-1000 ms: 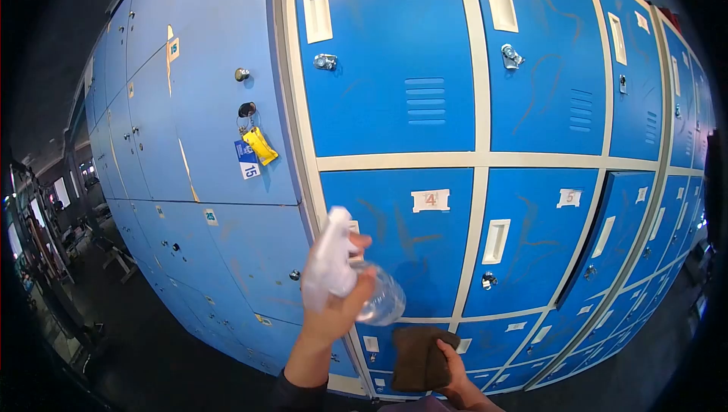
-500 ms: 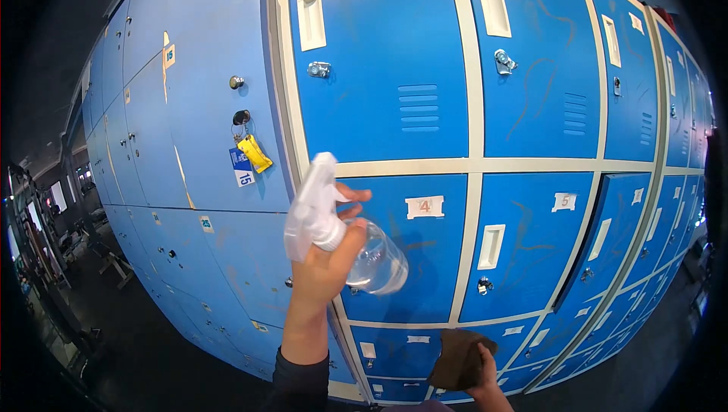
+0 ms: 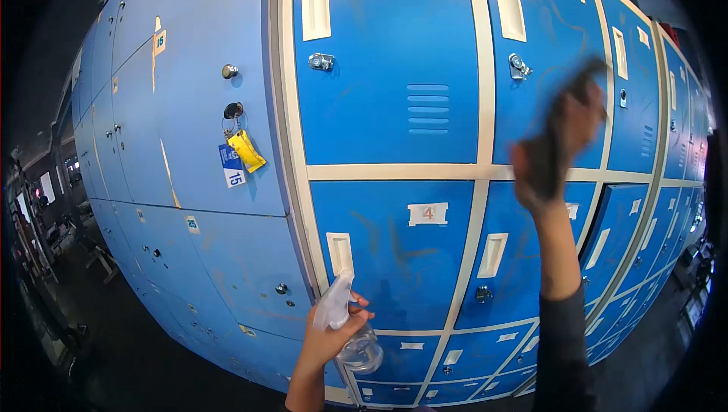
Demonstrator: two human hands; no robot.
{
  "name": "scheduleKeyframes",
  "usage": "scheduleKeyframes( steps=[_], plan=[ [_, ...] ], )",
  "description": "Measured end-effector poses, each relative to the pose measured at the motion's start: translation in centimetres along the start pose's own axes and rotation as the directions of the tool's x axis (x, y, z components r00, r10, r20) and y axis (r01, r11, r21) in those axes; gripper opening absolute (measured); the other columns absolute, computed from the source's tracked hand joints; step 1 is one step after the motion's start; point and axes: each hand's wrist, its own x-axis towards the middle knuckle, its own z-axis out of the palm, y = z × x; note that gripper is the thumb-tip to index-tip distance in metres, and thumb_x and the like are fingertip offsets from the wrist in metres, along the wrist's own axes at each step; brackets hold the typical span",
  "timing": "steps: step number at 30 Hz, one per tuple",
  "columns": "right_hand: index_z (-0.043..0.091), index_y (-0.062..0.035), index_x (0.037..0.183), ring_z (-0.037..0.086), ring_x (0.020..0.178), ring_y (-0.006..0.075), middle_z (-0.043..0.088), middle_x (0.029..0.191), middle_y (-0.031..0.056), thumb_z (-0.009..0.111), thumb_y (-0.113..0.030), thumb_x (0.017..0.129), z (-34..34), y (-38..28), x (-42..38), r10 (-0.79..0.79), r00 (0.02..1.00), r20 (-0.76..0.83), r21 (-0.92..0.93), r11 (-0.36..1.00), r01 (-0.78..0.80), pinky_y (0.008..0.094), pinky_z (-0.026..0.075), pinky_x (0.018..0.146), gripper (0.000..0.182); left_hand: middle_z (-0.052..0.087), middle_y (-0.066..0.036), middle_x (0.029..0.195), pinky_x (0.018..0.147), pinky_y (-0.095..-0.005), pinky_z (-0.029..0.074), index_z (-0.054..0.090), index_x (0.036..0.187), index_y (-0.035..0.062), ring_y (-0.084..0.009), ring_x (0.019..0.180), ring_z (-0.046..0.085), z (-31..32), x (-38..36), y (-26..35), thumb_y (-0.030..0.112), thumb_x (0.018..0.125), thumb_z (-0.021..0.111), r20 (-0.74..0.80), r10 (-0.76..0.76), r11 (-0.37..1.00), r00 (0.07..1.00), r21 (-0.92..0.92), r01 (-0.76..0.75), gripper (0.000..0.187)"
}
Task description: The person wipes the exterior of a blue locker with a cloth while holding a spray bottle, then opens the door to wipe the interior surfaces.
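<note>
My left hand (image 3: 326, 338) is wrapped round the neck of a clear spray bottle (image 3: 362, 354) with a white trigger head, low in front of the locker door numbered 4 (image 3: 394, 291). The nozzle overlaps the lower end of that door's white handle. Raised on the right, my right hand (image 3: 582, 122) grips a dark brown cloth (image 3: 551, 147), both smeared by motion. The cloth overlaps the right part of the locker door numbered 2 (image 3: 531, 120). Faint smudge streaks show on several doors.
Older, lighter blue lockers (image 3: 212, 18) stand on the left, with a key (image 3: 233, 112) carrying a yellow tag (image 3: 246, 151) in one lock. Metal latches (image 3: 321, 62) stick out from the doors. One door (image 3: 610, 222) on the right stands slightly ajar. Gym equipment (image 3: 76, 249) is at far left.
My right hand has swung the cloth up from the bottom to the upper right. My left hand has lowered the spray bottle. The view has shifted slightly.
</note>
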Motion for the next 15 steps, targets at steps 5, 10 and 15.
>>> scheduleKeyframes(
  steps=[5,10,15],
  plan=[
    [0.035,-0.0264,0.146,0.014,0.144,0.0321,0.022,0.155,0.01,0.067,-0.055,0.073,8.1,-1.6,2.1,-0.175,0.797,0.578,-0.086,0.958,0.273,0.056,0.009,0.115,0.084,0.06,-0.011,0.093,0.075,-0.0352,0.056,0.048,0.124,-0.0057,-0.0202,0.084,0.064,-3.3,0.9,-1.4,0.011,0.082,0.071,-0.035,0.107,0.927,0.994,0.365,-0.087,0.051],
    [0.041,-0.0309,0.142,0.023,0.142,0.0268,0.028,0.154,0.006,0.053,-0.057,0.084,11.0,-1.3,0.4,-0.241,0.786,0.57,-0.147,0.911,0.385,0.0544,0.015,0.113,0.065,0.062,-0.007,0.088,0.072,-0.0306,0.051,0.058,0.108,-0.0009,-0.0162,0.08,0.063,-5.0,0.6,-1.2,0.021,0.079,0.076,-0.03,0.08,0.883,0.996,0.467,-0.057,0.041],
    [0.045,-0.0315,0.139,0.031,0.139,0.0264,0.036,0.149,0.006,0.05,-0.046,0.089,15.3,2.2,6.3,-0.239,0.933,0.269,-0.31,0.896,0.319,0.053,0.02,0.111,0.052,0.063,-0.006,0.082,0.065,-0.0295,0.048,0.062,0.093,0.0019,-0.014,0.075,0.061,-5.2,0.3,-1.7,0.029,0.078,0.078,-0.032,-0.069,0.817,0.997,0.572,0.075,0.034]
  ],
)
